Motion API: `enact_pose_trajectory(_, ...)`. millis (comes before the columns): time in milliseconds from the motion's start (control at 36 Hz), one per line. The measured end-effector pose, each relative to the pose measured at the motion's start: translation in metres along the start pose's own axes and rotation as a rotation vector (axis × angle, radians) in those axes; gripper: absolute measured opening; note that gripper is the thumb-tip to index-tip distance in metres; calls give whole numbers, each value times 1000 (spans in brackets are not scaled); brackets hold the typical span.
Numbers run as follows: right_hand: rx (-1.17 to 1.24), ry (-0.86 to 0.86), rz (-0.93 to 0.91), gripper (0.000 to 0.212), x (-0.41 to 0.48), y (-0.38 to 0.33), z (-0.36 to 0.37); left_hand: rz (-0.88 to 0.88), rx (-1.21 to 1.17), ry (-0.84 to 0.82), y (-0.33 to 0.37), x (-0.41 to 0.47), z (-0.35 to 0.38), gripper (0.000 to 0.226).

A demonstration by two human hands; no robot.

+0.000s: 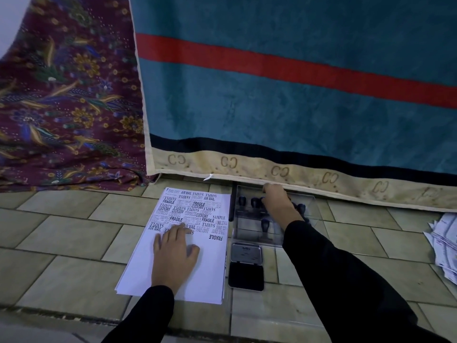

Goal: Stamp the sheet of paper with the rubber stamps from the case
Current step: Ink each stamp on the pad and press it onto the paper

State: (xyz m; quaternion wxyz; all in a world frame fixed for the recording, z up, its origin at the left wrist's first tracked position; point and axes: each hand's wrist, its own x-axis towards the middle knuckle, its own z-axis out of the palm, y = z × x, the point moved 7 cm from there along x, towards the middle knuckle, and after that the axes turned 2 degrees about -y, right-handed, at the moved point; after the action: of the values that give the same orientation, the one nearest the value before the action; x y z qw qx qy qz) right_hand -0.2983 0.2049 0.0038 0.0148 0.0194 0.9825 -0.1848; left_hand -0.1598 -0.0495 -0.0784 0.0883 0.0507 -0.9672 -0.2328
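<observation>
A white sheet of paper (pixel 205 268) lies on the tiled floor, its far half covered with black stamped words. My left hand (pixel 173 253) rests flat on the sheet with fingers spread. To the right stands a clear plastic case (pixel 249 233) holding several dark rubber stamps (pixel 265 225). My right hand (pixel 279 204) reaches into the case's far row, fingers curled down among the stamps; whether it grips one is hidden. An open ink pad (pixel 246 277) with its lid (pixel 246 253) lies just in front of the case.
A teal rug (pixel 296 95) with a red stripe hangs down behind the case, its beige hem touching the floor. A patterned maroon cloth (pixel 66 107) lies at the left. A pile of printed papers (pixel 444 248) sits at the right edge.
</observation>
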Motion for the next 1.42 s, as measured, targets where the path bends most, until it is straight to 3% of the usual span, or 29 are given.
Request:
enact_pose_trajectory(222,-182,1,-82,21,-31,-5,2,-64,-353,59,-10,3,-7,35)
enact_pose_trajectory(306,-191,25,-107,23,-36,-2,8,-146,-663,65,-19,4,-7,36)
enact_pose_trajectory(417,-200,-93,-78,17,-44,3,25,-258,-978,31,-27,5,-6,32)
enact_pose_trajectory(472,-193,-104,-68,17,-45,6,27,-228,-921,34,-28,5,-9,28)
enact_pose_trajectory(611,-211,-146,-65,16,-46,0,26,55,-379,125,-8,4,-19,24)
enact_pose_trajectory(667,-232,-165,-78,10,-47,-2,28,139,-284,117,6,0,-19,23)
enact_pose_trajectory(889,-199,-148,-98,17,-53,-5,24,487,-72,-259,55,-28,29,93)
enact_pose_trajectory(972,-91,-137,-109,18,-55,0,17,480,-41,-290,56,-30,40,105)
enact_pose_trajectory(1250,261,145,-245,19,-100,-1,-21,474,-30,-261,53,-29,46,100)
enact_pose_trajectory(1417,327,119,-346,20,-151,-13,-10,475,-10,-256,53,-29,47,102)
